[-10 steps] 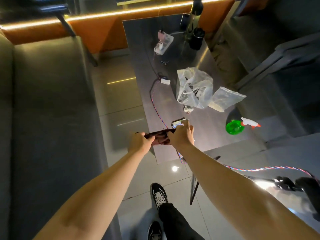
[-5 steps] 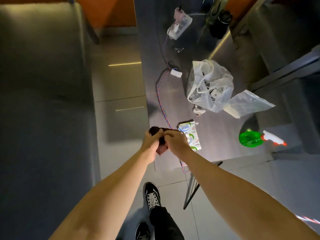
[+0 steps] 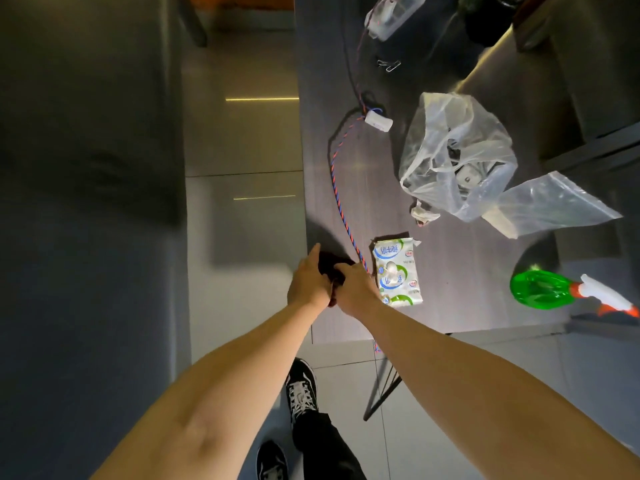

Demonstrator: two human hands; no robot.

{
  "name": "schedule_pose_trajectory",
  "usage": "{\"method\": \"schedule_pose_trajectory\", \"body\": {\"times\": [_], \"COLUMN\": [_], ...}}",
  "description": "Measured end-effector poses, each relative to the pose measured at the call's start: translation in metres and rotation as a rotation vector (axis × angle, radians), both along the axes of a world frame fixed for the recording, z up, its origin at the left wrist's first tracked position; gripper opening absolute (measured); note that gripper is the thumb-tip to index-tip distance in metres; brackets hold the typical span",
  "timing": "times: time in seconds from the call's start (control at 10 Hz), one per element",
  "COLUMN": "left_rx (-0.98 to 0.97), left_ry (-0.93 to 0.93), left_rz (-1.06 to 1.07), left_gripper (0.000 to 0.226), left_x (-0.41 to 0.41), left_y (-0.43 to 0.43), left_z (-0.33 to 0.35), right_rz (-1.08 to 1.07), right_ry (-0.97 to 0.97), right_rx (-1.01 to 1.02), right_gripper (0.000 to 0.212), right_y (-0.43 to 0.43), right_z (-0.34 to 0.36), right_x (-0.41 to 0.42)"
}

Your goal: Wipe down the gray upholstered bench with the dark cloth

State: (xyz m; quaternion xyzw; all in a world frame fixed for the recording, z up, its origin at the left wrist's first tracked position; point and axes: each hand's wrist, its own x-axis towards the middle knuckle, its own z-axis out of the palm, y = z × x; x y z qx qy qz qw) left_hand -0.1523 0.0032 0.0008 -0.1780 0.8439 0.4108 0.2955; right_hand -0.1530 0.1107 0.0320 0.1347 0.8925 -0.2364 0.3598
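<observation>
Cloth now balled btwn hands, wipes beside

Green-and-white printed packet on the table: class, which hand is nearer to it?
Right. The right hand lies just left of the green-and-white packet; the left hand is farther left, beyond the dark cloth.

Under my feet, glossy pale-gray floor tiles carry two thin streaks of reflected light — to my right stands a long dark-gray brushed-metal table on slim black legs.

Matt upholstered bench, glossy floor tiles, crinkly clear plastic bag, smooth table.
</observation>
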Motion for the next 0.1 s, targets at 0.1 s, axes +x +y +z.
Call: {"method": "schedule_pose_trajectory", "body": {"times": [0.1], "left_rx": [-0.042], "left_ry": [0.070], "left_rz": [-0.248], "left_gripper": [0.049], "left_x": [0.0005], "left_y": [-0.0051], "left_z": [0.0135], "right_rz": [-0.017], "right_ry": [-0.005], "right_rx": [0.114], "right_gripper": [0.052], "right_y": [-0.0054], "right_z": [0.0152], "right_x": [-0.0027]}}
